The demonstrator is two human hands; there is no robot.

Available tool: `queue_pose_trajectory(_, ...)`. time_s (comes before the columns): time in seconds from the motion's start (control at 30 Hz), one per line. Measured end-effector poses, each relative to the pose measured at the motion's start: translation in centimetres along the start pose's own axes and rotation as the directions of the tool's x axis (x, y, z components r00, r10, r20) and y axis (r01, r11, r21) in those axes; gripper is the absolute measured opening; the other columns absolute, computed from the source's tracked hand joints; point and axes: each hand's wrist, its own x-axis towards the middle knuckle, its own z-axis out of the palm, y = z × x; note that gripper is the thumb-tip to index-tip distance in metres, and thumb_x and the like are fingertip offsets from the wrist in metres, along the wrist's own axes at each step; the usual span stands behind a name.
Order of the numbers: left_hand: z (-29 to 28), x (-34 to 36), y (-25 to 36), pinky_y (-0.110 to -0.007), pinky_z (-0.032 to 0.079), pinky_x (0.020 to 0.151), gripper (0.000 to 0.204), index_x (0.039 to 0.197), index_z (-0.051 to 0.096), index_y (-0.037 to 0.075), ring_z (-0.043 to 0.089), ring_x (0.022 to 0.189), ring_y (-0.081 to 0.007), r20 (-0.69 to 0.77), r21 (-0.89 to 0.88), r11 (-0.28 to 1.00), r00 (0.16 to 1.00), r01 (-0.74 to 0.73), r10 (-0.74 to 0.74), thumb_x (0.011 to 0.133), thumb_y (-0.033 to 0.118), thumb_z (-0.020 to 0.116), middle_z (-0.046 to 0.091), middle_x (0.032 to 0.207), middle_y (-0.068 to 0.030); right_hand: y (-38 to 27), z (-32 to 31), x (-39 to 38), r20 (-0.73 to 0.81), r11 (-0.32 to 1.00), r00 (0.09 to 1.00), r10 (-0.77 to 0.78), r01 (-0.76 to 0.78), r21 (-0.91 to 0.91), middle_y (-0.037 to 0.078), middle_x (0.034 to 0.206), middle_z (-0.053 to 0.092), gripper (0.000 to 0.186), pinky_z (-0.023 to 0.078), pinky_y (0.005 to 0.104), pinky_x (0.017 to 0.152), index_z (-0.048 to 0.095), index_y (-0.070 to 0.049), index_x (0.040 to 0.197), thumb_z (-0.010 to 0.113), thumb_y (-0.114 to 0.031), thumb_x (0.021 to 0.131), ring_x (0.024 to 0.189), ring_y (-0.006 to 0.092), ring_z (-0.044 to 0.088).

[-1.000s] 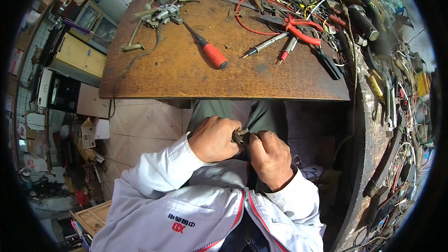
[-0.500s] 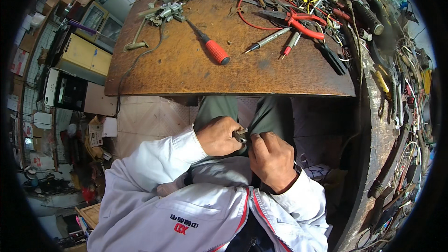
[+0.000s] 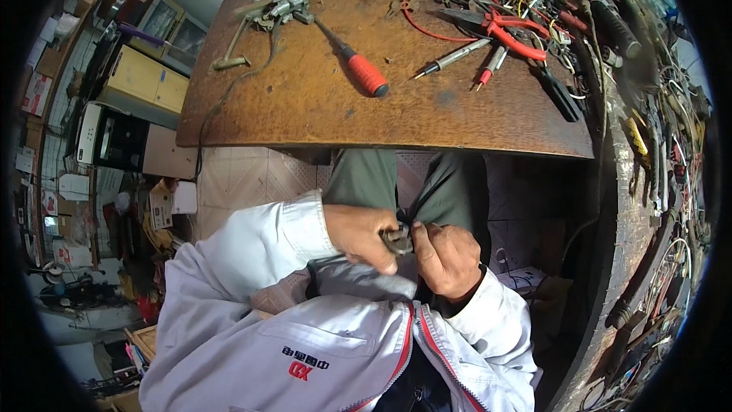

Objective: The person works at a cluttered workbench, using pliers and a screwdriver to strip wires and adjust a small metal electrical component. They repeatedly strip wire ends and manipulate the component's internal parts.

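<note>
Over my lap, just in front of the table's near edge, my left hand (image 3: 360,235) is closed around a small grey metal part (image 3: 397,243). The part looks worn, and much of it is hidden by my fingers. My right hand (image 3: 448,261) is closed too, with its thumb and fingers pinched at the part's right side. Whether the right hand holds this same part or another small piece cannot be made out.
On the wooden table (image 3: 305,118) lie a red-handled screwdriver (image 3: 367,75), a metal mechanism (image 3: 286,9) with a cord, two test probes (image 3: 455,58) (image 3: 491,69) and red-handled pliers (image 3: 512,34). Tangled wires and tools (image 3: 662,145) crowd the right side. Shelving (image 3: 91,160) stands left.
My left hand has turned, its thumb now lower, and more of the metal part shows. My right hand stays close beside it. The whole view has shifted slightly.
</note>
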Motion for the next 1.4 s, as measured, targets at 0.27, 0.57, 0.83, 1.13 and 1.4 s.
queue_pose_trajectory(0.27,1.2,0.9,-1.2,-0.024,0.038,0.056,0.033,0.075,0.058,0.006,0.049,0.065,-0.0046,-0.027,-0.038,0.995,0.996,-0.09,0.089,0.082,0.028,0.081,0.052,0.07,0.0032,0.7,0.5,-0.4,-0.039,0.982,0.999,0.038,-0.03,0.188,0.012,0.083,0.062,0.04,0.047,0.0337,0.053,0.065,0.007,0.107,0.067,-0.005,0.069,0.066,0.0214,0.059)
queue_pose_trajectory(0.57,2.4,1.7,-3.0,-0.022,0.046,0.068,0.035,0.099,0.056,0.001,0.051,0.078,-0.0043,-0.702,0.143,0.806,0.515,-0.575,0.492,0.081,0.014,0.083,0.054,0.087,0.0008,-0.5,-1.3,0.9,-0.048,0.806,0.817,0.574,-0.554,0.207,0.015,0.081,0.062,0.038,0.051,0.0385,0.057,0.068,0.003,0.101,0.069,0.012,0.064,0.066,0.0322,0.064)
queue_pose_trajectory(0.83,2.4,1.0,-3.3,-0.022,0.049,0.059,0.026,0.101,0.064,-0.003,0.058,0.065,-0.0065,-0.732,0.09,0.804,0.508,-0.587,0.453,0.087,0.015,0.078,0.063,0.083,-0.0022,3.8,-6.1,9.2,-0.052,0.841,0.846,0.53,-0.532,-0.095,0.017,0.091,0.06,0.039,0.05,0.0428,0.071,0.064,-0.001,0.104,0.07,0.007,0.066,0.083,0.0386,0.061)
queue_pose_trajectory(1.13,2.6,0.7,-4.0,-0.021,0.05,0.061,0.037,0.11,0.062,-0.003,0.059,0.068,-0.0057,-0.77,0.166,0.75,0.391,-0.64,0.504,0.083,0.012,0.082,0.066,0.087,-0.004,6.7,-3.6,13.4,-0.277,0.946,0.922,0.271,-0.309,-0.103,0.016,0.089,0.062,0.02,0.05,0.0408,0.07,0.065,0.002,0.095,0.074,-0.003,0.078,0.078,0.0357,0.061)
queue_pose_trajectory(1.4,3.3,2.5,-4.8,-0.022,0.05,0.069,0.037,0.106,0.057,-0.001,0.059,0.082,-0.0062,-0.755,0.141,0.739,0.412,-0.658,0.511,0.08,0.004,0.082,0.063,0.096,-0.0038,-0.6,1.0,3.9,0.462,0.135,0.499,0.733,-0.772,0.621,0.005,0.059,0.057,0.033,0.04,0.0262,0.049,0.064,0.005,0.077,0.072,-0.022,0.092,0.058,0.0066,0.049)
